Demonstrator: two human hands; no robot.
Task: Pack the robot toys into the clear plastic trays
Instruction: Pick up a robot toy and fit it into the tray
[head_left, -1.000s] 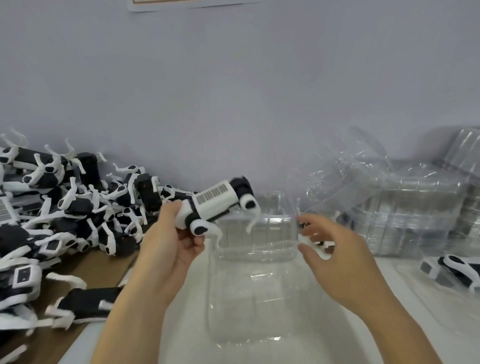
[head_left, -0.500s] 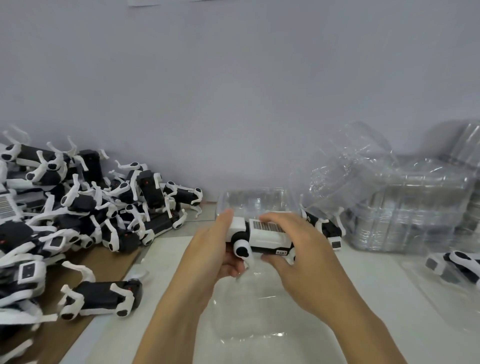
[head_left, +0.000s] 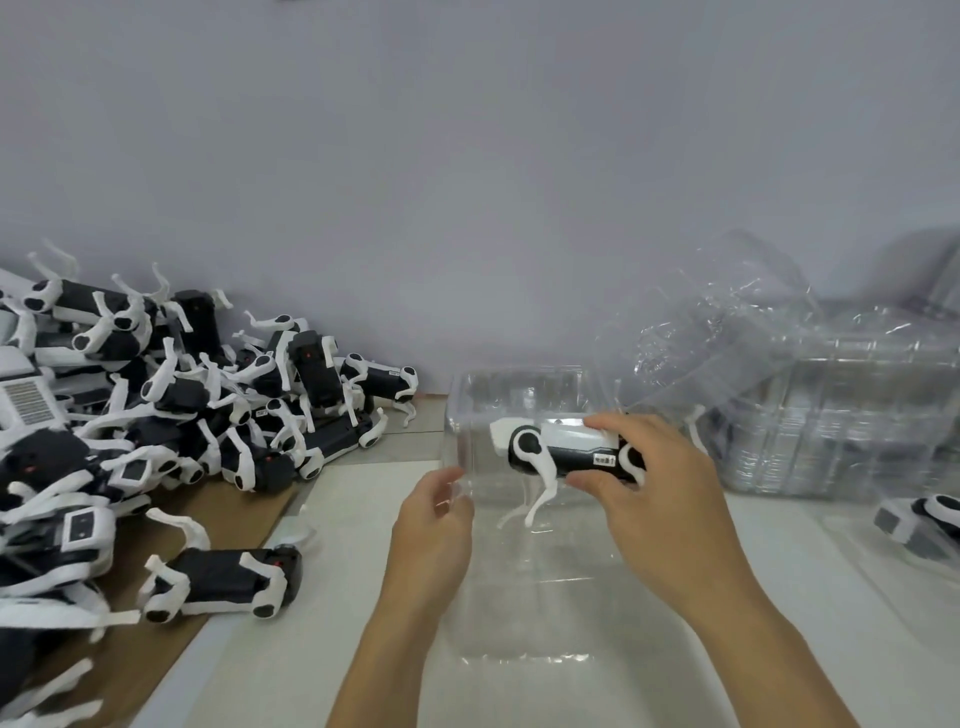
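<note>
Trouble could come from those dangling white legs: the robot toy (head_left: 566, 451) hangs over the open clear plastic tray (head_left: 519, 499), pinched along its body by the right hand (head_left: 660, 499), thumb below, fingers on top. If a leg catches the thin tray wall, my guess is the tray skids or buckles. The left hand (head_left: 434, 525) pinches the tray's near-left edge with curled fingers, a light grip that may not hold it on the tabletop (head_left: 332, 597). The pile of toys (head_left: 156, 415) waits at left.
</note>
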